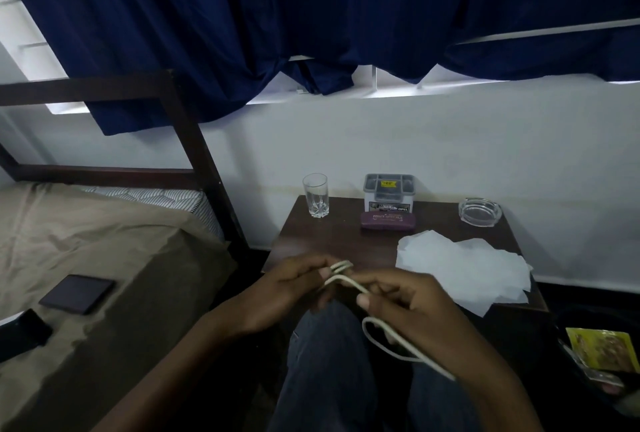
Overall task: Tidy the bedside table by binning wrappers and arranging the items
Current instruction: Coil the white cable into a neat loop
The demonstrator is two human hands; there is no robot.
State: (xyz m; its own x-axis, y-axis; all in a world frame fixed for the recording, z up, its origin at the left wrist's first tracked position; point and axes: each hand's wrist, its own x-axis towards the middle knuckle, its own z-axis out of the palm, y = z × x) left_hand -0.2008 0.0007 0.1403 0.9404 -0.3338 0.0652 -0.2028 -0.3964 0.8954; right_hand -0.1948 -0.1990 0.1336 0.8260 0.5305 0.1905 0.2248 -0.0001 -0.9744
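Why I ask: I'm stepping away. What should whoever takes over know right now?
Left hand holds folded loops of the cable; right hand pinches it, tail hanging over the lap.
On the table: glass, box, case and ashtray along the back, loose papers at right.
A yellow wrapper lies in the dark bin beside it.
Left: finish coiling the cable, sort the papers.

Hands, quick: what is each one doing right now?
Left hand: closed, gripping folded loops of the cable.
Right hand: closed, pinching the same cable, whose loose end trails below.
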